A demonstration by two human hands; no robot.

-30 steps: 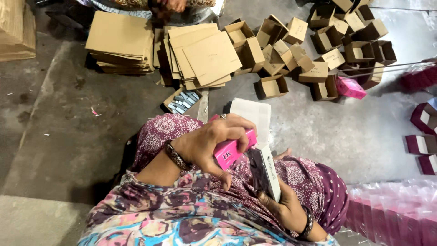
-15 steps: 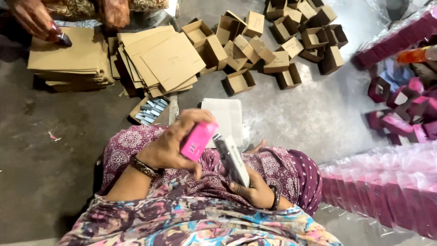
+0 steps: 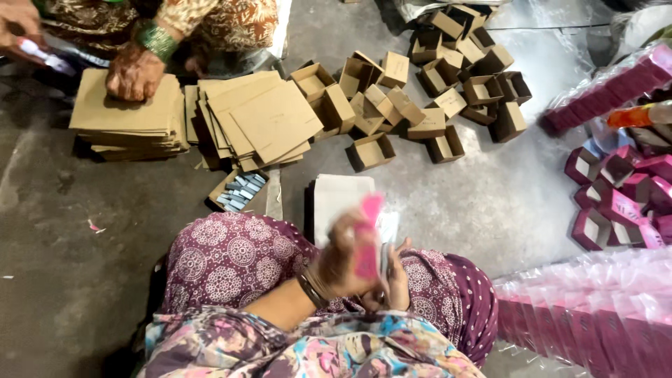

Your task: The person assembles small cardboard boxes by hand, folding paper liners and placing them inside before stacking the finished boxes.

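Upright, pink box (image 3: pixel 367 234), long axis vertical

A single head-worn camera looks steeply down, close over the person's lap (image 3: pixel 231 269), the concrete floor (image 3: pixel 504 203) stretching ahead.

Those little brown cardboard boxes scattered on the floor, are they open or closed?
Open. The small brown boxes show dark hollow insides with no lids over them, and several lie tipped on their sides.
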